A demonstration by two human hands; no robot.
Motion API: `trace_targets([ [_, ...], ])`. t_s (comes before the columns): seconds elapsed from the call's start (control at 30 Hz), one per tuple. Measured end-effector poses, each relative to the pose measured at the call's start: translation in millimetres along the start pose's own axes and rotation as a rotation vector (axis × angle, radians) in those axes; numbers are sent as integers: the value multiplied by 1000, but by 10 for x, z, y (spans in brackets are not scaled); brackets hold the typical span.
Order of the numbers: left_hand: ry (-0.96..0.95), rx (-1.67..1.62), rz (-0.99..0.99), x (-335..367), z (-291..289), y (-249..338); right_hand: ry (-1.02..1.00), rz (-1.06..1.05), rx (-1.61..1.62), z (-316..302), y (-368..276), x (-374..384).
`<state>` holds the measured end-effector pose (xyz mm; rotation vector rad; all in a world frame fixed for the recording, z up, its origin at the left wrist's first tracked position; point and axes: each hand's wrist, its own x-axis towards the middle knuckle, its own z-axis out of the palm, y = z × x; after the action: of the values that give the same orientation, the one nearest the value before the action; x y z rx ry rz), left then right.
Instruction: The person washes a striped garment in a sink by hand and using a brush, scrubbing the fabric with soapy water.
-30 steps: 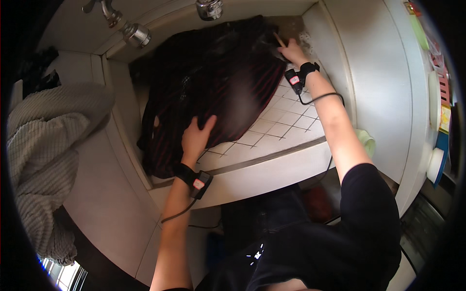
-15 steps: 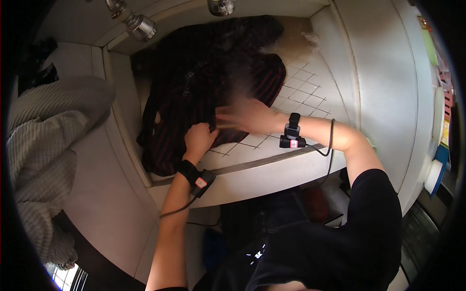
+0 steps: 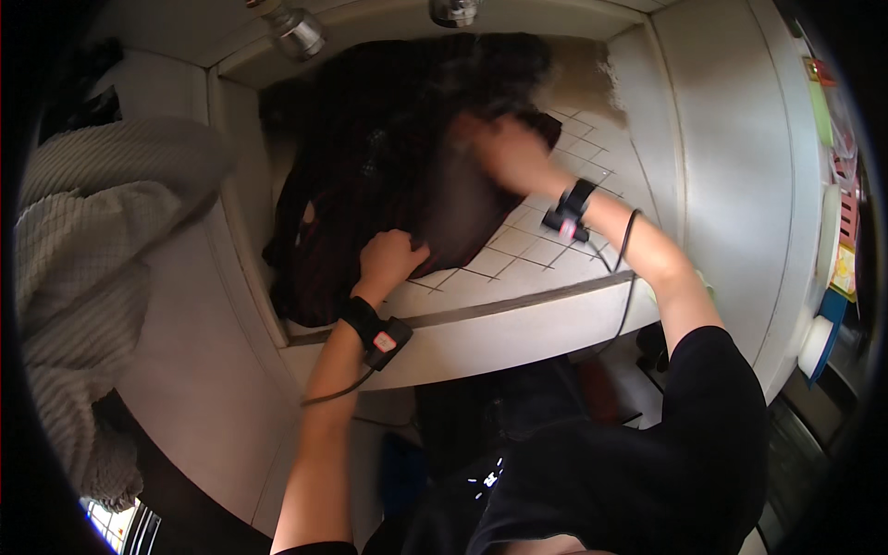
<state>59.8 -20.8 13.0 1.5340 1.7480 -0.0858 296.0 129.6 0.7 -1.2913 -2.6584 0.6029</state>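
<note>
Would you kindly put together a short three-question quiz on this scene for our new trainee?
1. Multiple choice: where does the dark cloth lie?
A) On the floor
B) In the white basin
C) Over the person's shoulder

2. True or false: the right hand is farther from the near edge of the white basin than the left hand.

3. Fill in the blank: the ribbed fabric at the left side of the view is ____ in colour.

Key: 1. B; 2. True; 3. Grey.

black short-sleeved shirt point(image 3: 629, 444), black wrist straps point(image 3: 361, 317), cables point(image 3: 344, 392)
</note>
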Motion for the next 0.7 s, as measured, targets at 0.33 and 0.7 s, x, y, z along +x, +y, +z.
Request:
trace_targets([
  [0.33, -70, 137, 281, -116, -81, 201, -278, 185, -433, -12, 1028, 109],
  [0.7, 63, 7, 59, -549, -337, -358, -127, 876, 557, -63, 1910, -125],
])
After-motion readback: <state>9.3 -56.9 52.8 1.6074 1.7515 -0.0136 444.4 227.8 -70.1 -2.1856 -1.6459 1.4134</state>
